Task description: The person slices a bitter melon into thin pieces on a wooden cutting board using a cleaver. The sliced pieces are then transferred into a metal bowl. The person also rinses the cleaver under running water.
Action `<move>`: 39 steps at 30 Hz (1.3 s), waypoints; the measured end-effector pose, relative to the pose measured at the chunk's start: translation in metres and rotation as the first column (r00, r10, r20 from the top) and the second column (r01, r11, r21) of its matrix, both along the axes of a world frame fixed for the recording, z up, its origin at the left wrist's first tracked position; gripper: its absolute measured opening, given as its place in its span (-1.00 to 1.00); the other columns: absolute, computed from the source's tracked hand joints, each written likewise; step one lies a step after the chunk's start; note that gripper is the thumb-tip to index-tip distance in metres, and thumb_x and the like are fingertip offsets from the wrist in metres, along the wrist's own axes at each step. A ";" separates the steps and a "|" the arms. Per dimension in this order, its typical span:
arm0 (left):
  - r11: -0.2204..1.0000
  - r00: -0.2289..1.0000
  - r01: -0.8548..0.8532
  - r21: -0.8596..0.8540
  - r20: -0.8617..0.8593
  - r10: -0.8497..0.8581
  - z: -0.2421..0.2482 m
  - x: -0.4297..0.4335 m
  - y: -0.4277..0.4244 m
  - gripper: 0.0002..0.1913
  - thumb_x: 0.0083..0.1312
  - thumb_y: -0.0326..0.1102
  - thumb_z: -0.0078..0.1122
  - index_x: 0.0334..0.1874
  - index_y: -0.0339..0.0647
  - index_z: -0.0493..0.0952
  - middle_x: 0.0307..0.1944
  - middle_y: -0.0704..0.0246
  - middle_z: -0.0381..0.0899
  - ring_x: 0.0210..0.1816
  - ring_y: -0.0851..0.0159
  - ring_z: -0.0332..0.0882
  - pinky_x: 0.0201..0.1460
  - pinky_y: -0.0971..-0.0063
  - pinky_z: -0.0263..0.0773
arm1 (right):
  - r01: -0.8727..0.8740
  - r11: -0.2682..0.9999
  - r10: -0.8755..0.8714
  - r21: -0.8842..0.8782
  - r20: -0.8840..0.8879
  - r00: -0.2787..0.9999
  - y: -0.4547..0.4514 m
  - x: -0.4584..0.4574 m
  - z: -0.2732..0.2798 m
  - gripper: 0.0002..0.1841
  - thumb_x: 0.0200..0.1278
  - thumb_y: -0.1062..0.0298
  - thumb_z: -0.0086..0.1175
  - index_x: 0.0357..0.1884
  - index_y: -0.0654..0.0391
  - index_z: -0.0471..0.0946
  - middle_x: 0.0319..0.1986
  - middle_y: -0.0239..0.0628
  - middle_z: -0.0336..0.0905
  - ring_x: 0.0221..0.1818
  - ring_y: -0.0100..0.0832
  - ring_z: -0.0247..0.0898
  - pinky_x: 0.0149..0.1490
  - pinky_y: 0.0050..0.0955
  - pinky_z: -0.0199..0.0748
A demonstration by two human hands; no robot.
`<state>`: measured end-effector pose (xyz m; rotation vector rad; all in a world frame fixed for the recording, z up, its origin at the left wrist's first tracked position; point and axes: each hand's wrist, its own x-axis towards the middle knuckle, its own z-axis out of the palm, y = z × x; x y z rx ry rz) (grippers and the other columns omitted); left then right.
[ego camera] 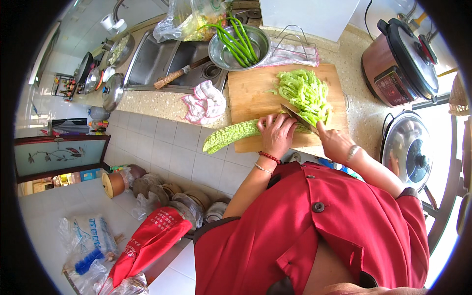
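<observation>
A light green bitter melon half [234, 135] lies along the near edge of a wooden cutting board [250, 96], its left end jutting past the board. My left hand [278, 133] presses on the melon with bent fingers close to the blade. In my right hand [333, 142] is the handle of a kitchen knife [300, 118], whose blade stands at the melon's cut end, beside my left fingertips. A heap of sliced bitter melon [304, 90] covers the board's right part, behind and against the knife. The knife's edge is hidden.
Behind the board stands a steel bowl [217, 55] with long green peppers [238, 44]. A crumpled cloth [204, 102] lies left of the board, near a double sink [151, 59]. To the right are an electric pressure cooker [394, 70] and a lidded pan [407, 147].
</observation>
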<state>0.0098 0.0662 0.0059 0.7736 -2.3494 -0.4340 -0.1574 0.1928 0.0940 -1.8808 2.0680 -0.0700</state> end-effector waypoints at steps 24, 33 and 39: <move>1.000 0.997 0.012 0.003 -0.072 -0.012 0.003 0.004 -0.003 -0.83 0.21 -0.25 0.39 -0.17 0.03 0.63 -0.14 0.52 0.58 -0.02 0.27 0.51 0.18 0.18 0.19 | 0.020 0.996 -0.017 0.090 -0.031 0.999 -0.007 -0.001 0.003 -0.60 0.25 0.49 -0.04 0.14 0.26 0.26 -0.57 0.10 0.59 -0.49 0.15 0.60 -0.35 0.10 0.53; 1.000 0.996 0.024 -0.014 -0.088 -0.025 0.004 0.006 -0.004 -0.82 0.20 -0.26 0.40 -0.18 -0.01 0.61 -0.19 0.48 0.56 -0.05 0.25 0.49 0.16 0.16 0.20 | 0.134 0.991 -0.133 -0.014 0.061 0.989 -0.017 0.009 -0.028 -0.72 0.38 0.38 0.00 0.05 0.16 0.25 -0.59 0.07 0.57 -0.48 0.19 0.58 -0.37 0.15 0.49; 0.998 0.994 0.032 -0.053 -0.108 -0.037 -0.001 0.007 -0.004 -0.84 0.25 -0.24 0.35 -0.17 -0.02 0.62 -0.19 0.48 0.57 -0.02 0.27 0.48 0.17 0.14 0.19 | 0.056 0.983 -0.047 0.174 -0.050 0.998 -0.017 0.010 0.016 -0.68 0.27 0.51 -0.03 0.06 0.19 0.26 -0.56 0.07 0.59 -0.48 0.16 0.60 -0.37 0.13 0.52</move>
